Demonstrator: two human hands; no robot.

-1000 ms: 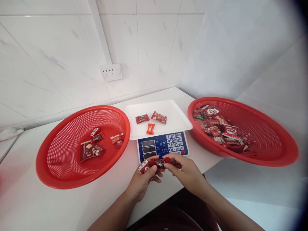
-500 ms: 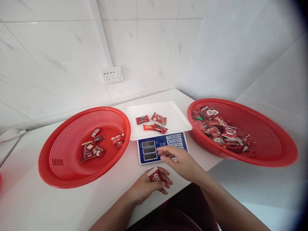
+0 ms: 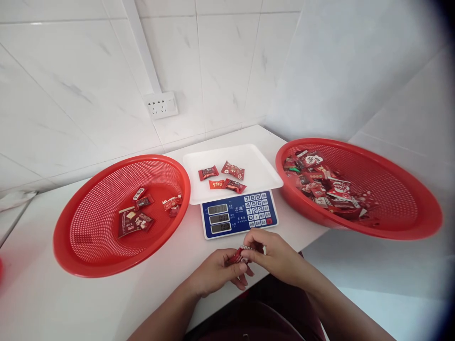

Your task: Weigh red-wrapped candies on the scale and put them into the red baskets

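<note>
My left hand (image 3: 216,271) and my right hand (image 3: 275,255) meet over the counter's front edge, both pinching a small red wrapped candy (image 3: 239,255) with a white dotted end. Just beyond them stands a blue-faced digital scale (image 3: 238,213) with a white tray (image 3: 256,161). On the tray lie several red wrapped candies (image 3: 222,176). A red basket on the left (image 3: 88,255) holds a few candies (image 3: 137,218). A red basket on the right (image 3: 401,227) holds a heap of red candies (image 3: 320,184).
The white counter (image 3: 42,303) sits in a corner of white tiled walls. A wall socket (image 3: 160,104) hangs behind the left basket, with a white conduit running up from it. The counter's edge drops off under my forearms.
My right hand dropped a candy onto the scale tray, then came back from the keypad to my left hand. Both hands now pinch the dotted candy that my left hand held alone.
</note>
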